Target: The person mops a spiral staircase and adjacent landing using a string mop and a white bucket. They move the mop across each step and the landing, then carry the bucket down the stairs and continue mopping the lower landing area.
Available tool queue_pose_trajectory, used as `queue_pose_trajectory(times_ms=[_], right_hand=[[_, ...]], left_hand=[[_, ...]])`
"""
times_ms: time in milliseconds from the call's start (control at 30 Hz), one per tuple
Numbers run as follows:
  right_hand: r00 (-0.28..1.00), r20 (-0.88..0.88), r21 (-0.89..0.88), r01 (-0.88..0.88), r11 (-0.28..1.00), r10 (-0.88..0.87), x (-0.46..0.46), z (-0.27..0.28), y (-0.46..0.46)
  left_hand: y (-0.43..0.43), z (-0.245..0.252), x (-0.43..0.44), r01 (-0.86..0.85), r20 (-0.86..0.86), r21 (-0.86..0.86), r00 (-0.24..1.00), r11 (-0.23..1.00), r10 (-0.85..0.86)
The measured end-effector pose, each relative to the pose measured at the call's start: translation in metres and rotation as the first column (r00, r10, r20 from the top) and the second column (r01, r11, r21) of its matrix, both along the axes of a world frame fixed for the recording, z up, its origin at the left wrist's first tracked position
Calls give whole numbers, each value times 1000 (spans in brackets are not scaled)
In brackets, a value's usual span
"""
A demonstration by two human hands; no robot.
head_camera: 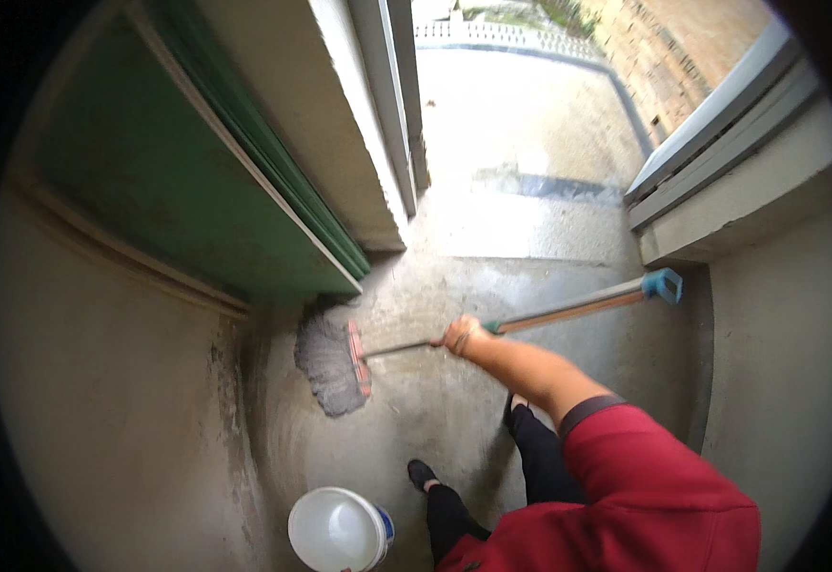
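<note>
My right hand (462, 334) is closed around the pole of a mop, with the arm stretched out across the floor. The mop's grey string head (332, 365) lies spread on the concrete floor, fixed to a pink plastic clamp (359, 357). Beyond my hand the pole (573, 307) runs up to the right and ends in a blue loop (665, 286). My left hand is out of view. A white plastic bucket (337, 529) stands by my feet at the bottom; a small reddish bit at its lower rim cannot be made out.
A green door (194, 193) stands at the left, beside a stained wall (123, 400). Ahead, a doorway with a pale stone sill (530, 225) opens onto a bright paved yard (523, 107). Another wall (780, 343) bounds the right side. My dark shoe (422, 475) is close to the bucket.
</note>
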State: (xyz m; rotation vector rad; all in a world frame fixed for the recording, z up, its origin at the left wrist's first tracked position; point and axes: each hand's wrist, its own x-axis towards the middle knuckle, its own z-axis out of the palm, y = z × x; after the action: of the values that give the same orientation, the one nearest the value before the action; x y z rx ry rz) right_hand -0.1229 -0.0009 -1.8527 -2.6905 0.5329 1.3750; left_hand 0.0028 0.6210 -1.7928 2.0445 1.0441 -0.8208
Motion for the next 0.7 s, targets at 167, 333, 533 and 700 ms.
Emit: queue_pose_trajectory(times_ms=[167, 333, 533, 700], right_hand=[[956, 163, 44, 240, 970, -244, -105, 25, -100], [954, 81, -107, 297, 949, -290, -197, 76, -163], [839, 4, -285, 523, 803, -544, -342, 130, -228], [714, 263, -456, 684, 569, -649, -402, 168, -261]], left_hand=[[-86, 27, -54, -77, 104, -23, 991, 997, 79], [-186, 31, -70, 11, 28, -51, 1000, 999, -9], [-273, 28, -78, 120, 25, -289, 993, 950, -118], [-352, -7, -64, 265, -60, -396, 948, 880, -312]])
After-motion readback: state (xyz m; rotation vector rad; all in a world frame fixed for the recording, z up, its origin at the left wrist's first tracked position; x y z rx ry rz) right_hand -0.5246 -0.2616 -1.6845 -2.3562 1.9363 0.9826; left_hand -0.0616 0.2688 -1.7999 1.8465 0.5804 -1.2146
